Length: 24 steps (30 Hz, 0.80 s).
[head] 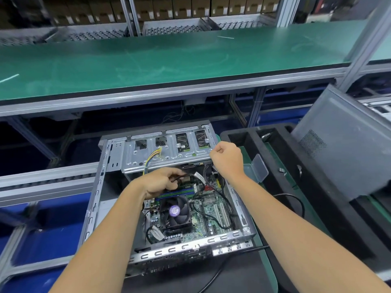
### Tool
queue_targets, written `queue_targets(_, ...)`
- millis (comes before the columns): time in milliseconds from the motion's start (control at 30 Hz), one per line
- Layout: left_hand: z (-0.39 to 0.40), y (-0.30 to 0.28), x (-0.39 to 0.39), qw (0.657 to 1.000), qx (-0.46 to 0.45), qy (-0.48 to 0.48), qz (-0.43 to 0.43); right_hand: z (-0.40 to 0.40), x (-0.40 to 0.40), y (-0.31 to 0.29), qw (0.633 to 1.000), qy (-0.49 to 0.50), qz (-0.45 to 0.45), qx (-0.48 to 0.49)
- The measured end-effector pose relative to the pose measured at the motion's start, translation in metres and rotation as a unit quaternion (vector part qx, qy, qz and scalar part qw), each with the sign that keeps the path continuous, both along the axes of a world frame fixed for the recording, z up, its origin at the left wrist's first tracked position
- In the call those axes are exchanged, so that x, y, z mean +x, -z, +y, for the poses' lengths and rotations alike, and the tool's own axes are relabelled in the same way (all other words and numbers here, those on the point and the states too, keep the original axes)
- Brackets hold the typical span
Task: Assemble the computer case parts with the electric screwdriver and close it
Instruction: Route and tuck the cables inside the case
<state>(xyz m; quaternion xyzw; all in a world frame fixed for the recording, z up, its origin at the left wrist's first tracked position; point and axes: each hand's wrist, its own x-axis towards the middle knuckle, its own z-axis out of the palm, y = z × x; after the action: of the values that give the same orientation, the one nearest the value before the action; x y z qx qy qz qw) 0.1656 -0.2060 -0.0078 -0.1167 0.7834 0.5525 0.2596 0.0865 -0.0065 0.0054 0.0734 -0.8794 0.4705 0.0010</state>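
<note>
Because you are working bundled cables (pixel 182 178) just above the memory slots, a tug is risking a pulled connector or a wire snagging the fan (pixel 175 210) below your left hand (pixel 158 182). That hand is curling round the cables inside the open computer case (pixel 95 199); your right hand (pixel 226 159) is hovering fisted beside the drive cage (pixel 167 153), pinching something too small to identify.

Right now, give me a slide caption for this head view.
Left hand grips cables inside the open computer case; right hand is fisted by the drive cage.
</note>
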Motion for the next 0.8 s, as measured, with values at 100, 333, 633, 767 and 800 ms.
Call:
queue_targets(100, 0.003, 0.007, -0.004, 0.994, -0.107, 0.003, 0.021, -0.002, 0.001, -0.001, 0.999, -0.01, 0.01, 0.03)
queue_targets(333, 0.019, 0.026, -0.009, 0.949, -0.279, -0.025, 0.144, -0.002, 0.003, -0.001, 0.999, -0.019, 0.02, 0.036)
queue_targets(633, 0.025, 0.034, -0.015, 0.912, -0.37, -0.044, 0.173, -0.013, -0.009, -0.013, 0.996, -0.076, 0.043, 0.016)
queue_targets(767, 0.021, 0.039, -0.017, 0.927, -0.342, -0.094, 0.123, -0.019, -0.018, -0.011, 0.996, -0.065, 0.058, 0.002)
queue_targets(800, 0.02, 0.041, -0.018, 0.93, -0.336, -0.094, 0.113, -0.022, -0.02, -0.009, 0.996, -0.062, 0.057, -0.001)
